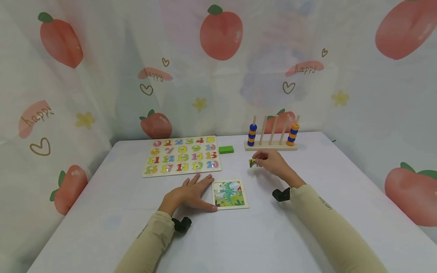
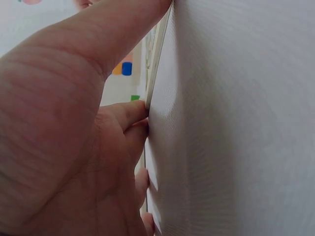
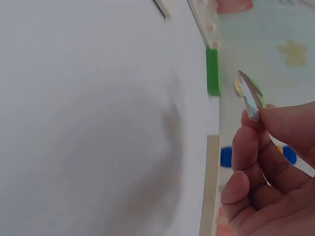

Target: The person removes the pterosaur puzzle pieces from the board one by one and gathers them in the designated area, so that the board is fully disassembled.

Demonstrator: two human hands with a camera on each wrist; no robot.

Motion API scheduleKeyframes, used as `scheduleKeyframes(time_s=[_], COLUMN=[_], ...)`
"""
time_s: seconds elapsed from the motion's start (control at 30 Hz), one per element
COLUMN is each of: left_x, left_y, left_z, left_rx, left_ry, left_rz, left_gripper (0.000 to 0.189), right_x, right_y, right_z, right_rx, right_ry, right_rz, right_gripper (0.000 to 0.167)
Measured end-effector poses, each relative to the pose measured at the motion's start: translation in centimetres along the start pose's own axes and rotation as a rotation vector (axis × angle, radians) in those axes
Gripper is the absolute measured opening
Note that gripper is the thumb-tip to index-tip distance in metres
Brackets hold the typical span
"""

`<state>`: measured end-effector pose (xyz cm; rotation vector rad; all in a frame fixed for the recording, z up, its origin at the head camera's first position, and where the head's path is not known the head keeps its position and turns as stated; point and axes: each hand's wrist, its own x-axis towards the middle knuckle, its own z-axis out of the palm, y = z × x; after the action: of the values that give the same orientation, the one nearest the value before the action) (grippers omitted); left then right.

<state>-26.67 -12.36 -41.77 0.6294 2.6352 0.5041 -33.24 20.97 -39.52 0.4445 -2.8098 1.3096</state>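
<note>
A small square puzzle with a green striped dinosaur picture lies flat in a pale wooden frame. Along its left side my left hand is spread on the table, thumb at the lower left corner and index fingertip at the upper left one. In the left wrist view, the fingers reach the frame's thin edge. Above the table, right of the puzzle, my right hand pinches a small colourful puzzle piece between thumb and fingers. The right wrist view shows this piece tilted, nearly edge-on.
Behind the puzzle lies a number board with coloured numerals. A green block is beside it. At the back right stands a wooden peg rack with blue and orange beads on its two end pegs. A fruit-patterned cloth hangs behind the table.
</note>
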Motion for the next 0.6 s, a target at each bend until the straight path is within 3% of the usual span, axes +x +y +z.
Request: scheduleKeyframes(time_s=[0.27, 0.6], left_x=[-0.1, -0.2], left_y=[0.0, 0.2], left_z=[-0.1, -0.2], left_rx=[-0.008, -0.017], left_ry=[-0.008, -0.001], left_rz=[0.011, 0.008], left_gripper=[0.107, 0.107], right_x=[-0.3, -0.2], right_y=[1.4, 3.5], right_z=[-2.9, -4.8], right_rx=[0.009, 0.025], right_ry=[0.036, 0.069], right_rz=[0.05, 0.115], right_gripper=[0.023, 0.028])
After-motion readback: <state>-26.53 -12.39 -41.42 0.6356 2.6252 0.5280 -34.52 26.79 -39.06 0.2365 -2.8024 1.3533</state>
